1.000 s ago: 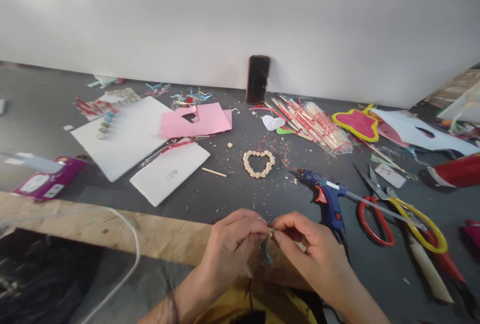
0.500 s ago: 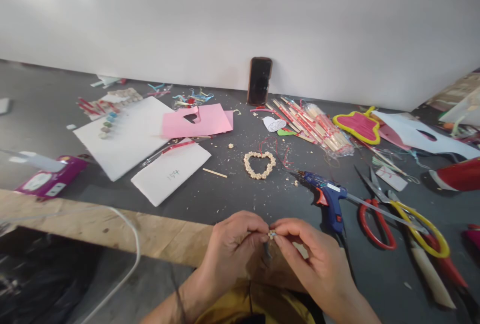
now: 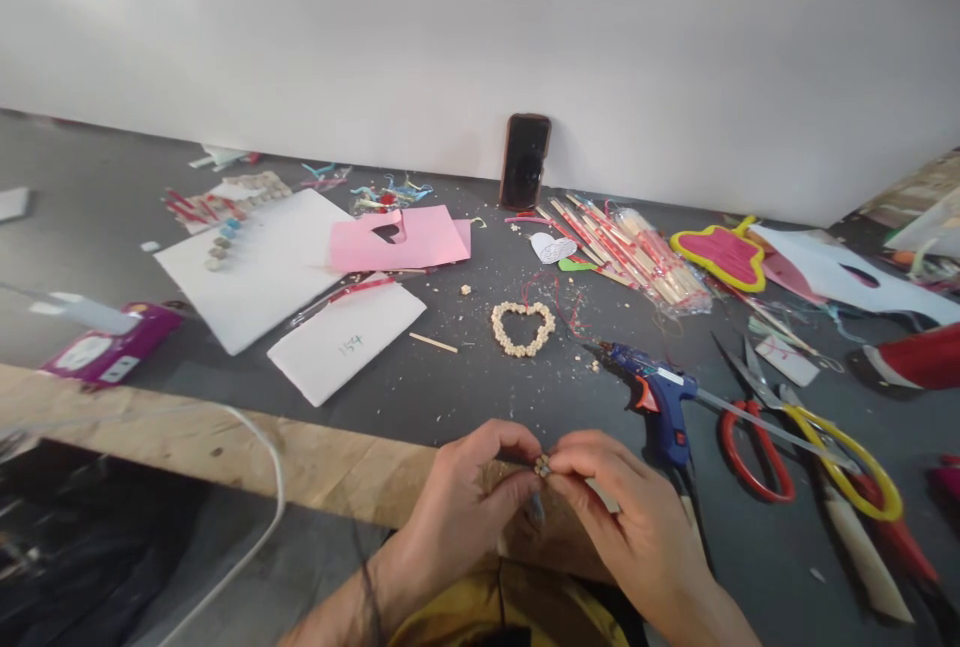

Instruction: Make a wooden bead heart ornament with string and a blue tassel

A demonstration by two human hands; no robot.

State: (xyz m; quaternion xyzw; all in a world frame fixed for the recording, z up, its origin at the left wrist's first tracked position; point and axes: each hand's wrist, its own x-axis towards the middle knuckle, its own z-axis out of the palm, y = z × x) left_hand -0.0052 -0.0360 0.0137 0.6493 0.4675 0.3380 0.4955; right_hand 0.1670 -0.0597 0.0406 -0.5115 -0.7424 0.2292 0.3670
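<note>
Between the fingertips of my left hand (image 3: pixel 480 487) and my right hand (image 3: pixel 622 502) is a small pale flower-shaped cluster (image 3: pixel 542 467), pinched from both sides just over the table's front edge. It looks like the little pieces that make up the heart-shaped ring (image 3: pixel 523 329) lying on the table beyond my hands. Red thread (image 3: pixel 541 282) trails from the top of that ring. To the right of the ring rests a blue glue gun (image 3: pixel 660 392), its nozzle pointing left.
Red-handled scissors (image 3: pixel 757 452), yellow-handled scissors (image 3: pixel 847 457) and a wooden handle (image 3: pixel 866 552) lie at right. Bundled sticks (image 3: pixel 637 252) sit near a leaning phone (image 3: pixel 525 161). Pink card (image 3: pixel 427 239), white foam sheets (image 3: pixel 349 337) and a purple box (image 3: pixel 112 347) are at left.
The small cluster has turned slightly between my fingertips. My hands stay close together in nearly the same place, and the view has shifted a little.
</note>
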